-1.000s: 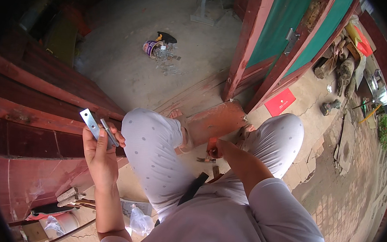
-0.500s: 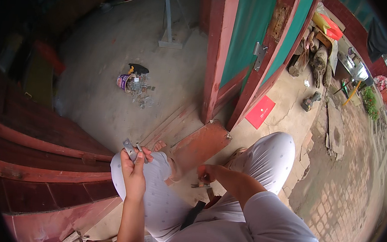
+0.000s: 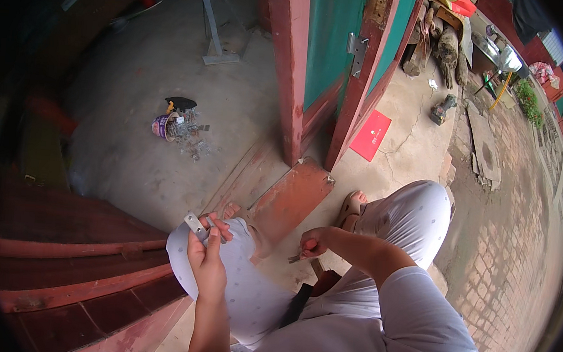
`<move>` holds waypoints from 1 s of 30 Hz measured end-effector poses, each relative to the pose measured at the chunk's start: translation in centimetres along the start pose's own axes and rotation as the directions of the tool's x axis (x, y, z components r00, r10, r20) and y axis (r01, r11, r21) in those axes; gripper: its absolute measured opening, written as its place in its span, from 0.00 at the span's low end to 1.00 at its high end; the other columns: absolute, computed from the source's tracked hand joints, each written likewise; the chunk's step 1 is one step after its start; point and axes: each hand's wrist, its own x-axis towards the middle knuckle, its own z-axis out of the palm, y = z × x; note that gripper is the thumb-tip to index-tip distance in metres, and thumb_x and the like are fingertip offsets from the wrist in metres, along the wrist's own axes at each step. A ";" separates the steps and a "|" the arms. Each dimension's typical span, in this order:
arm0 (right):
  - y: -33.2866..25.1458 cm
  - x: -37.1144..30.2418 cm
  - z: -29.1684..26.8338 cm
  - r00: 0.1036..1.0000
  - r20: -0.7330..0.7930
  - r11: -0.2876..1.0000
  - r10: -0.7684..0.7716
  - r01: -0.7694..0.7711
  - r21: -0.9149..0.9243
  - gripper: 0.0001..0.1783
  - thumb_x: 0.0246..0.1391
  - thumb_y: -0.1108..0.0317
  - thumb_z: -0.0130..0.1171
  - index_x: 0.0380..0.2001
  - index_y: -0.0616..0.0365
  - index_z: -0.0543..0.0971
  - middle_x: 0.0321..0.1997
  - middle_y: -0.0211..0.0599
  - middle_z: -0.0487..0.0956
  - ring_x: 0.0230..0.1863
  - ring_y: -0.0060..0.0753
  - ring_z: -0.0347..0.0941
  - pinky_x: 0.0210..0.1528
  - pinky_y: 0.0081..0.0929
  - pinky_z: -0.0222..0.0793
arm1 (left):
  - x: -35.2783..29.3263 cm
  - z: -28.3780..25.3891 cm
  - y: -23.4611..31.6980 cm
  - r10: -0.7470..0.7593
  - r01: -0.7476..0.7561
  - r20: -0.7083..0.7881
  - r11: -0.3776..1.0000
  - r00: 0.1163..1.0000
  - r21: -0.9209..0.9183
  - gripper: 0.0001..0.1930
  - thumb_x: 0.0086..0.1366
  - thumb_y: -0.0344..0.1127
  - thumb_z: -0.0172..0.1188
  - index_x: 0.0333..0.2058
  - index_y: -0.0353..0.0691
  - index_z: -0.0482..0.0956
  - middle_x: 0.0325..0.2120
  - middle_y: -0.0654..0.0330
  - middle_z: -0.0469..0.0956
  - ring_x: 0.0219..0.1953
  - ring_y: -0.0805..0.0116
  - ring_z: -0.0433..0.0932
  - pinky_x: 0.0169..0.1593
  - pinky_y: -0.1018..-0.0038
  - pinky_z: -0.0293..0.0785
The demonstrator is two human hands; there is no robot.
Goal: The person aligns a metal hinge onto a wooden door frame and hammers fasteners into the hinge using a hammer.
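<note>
My left hand (image 3: 208,263) is raised over my left knee, thumb and fingers closed on a silvery metal hinge (image 3: 195,226) with holes in its plate. Part of the hinge is hidden by the fingers. Between my knees, lower and to the right, my right hand (image 3: 317,241) is wrapped round red-handled pliers (image 3: 296,258). Their metal end points down and to the left, and the fist covers most of the handles. A similar metal fitting (image 3: 357,53) is fixed on the edge of the red-and-green door ahead.
On the floor inside, a tipped tub (image 3: 161,126) has spilled small metal hardware (image 3: 193,139). A reddish board (image 3: 293,193) lies by the doorway. Right of the door are a red flat box (image 3: 370,135), a power drill (image 3: 443,109) and logs (image 3: 447,53). Red panels (image 3: 84,246) stand close on my left.
The view has shifted, so the door and floor things sit further left. My right hand has turned, bringing the red handle into sight. The left hand still holds the hinge, slightly turned.
</note>
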 end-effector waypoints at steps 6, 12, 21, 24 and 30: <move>-2.4 -16.0 -4.9 0.997 -0.076 0.996 -0.032 0.038 0.081 0.20 0.52 0.70 0.57 0.47 0.65 0.67 0.36 0.46 0.79 0.23 0.23 0.74 0.20 0.11 0.71 | -0.6 0.2 0.0 -0.005 0.006 0.013 1.000 1.000 -0.030 0.11 0.69 0.31 0.49 0.45 0.31 0.68 0.34 0.60 0.73 0.33 0.74 0.69 0.43 0.76 0.66; -1.4 -30.3 -13.0 0.890 -0.155 0.900 -0.428 0.436 0.017 0.11 0.55 0.65 0.59 0.38 0.60 0.74 0.31 0.36 0.78 0.26 0.18 0.74 0.21 0.09 0.70 | -0.4 1.8 0.0 0.030 -0.028 0.021 0.997 0.999 -0.072 0.08 0.69 0.30 0.47 0.44 0.34 0.67 0.33 0.59 0.73 0.34 0.73 0.68 0.45 0.76 0.64; 3.5 -33.8 -24.9 0.679 -0.346 0.681 -0.647 0.719 0.137 0.06 0.52 0.67 0.59 0.31 0.56 0.75 0.24 0.28 0.76 0.22 0.14 0.72 0.21 0.09 0.71 | -1.8 5.7 2.3 0.011 -0.007 0.082 0.999 0.997 -0.048 0.11 0.66 0.28 0.49 0.46 0.32 0.70 0.29 0.63 0.67 0.33 0.74 0.65 0.41 0.76 0.62; 6.4 -27.2 -27.1 0.404 -0.564 0.527 -0.720 0.847 -0.065 0.08 0.48 0.70 0.62 0.28 0.61 0.75 0.23 0.33 0.75 0.22 0.22 0.72 0.22 0.18 0.72 | -1.8 10.0 3.9 -0.005 -0.005 0.160 0.998 0.987 0.059 0.09 0.66 0.28 0.50 0.44 0.33 0.71 0.27 0.64 0.67 0.31 0.75 0.64 0.40 0.77 0.61; 8.4 -13.3 -31.1 0.211 -0.747 0.430 -0.630 0.896 -0.109 0.15 0.46 0.66 0.59 0.30 0.71 0.74 0.24 0.40 0.76 0.18 0.31 0.72 0.22 0.28 0.70 | -0.3 17.4 0.8 -0.165 -0.006 0.431 0.929 0.887 0.369 0.07 0.69 0.32 0.50 0.40 0.35 0.73 0.23 0.67 0.67 0.27 0.79 0.63 0.34 0.82 0.61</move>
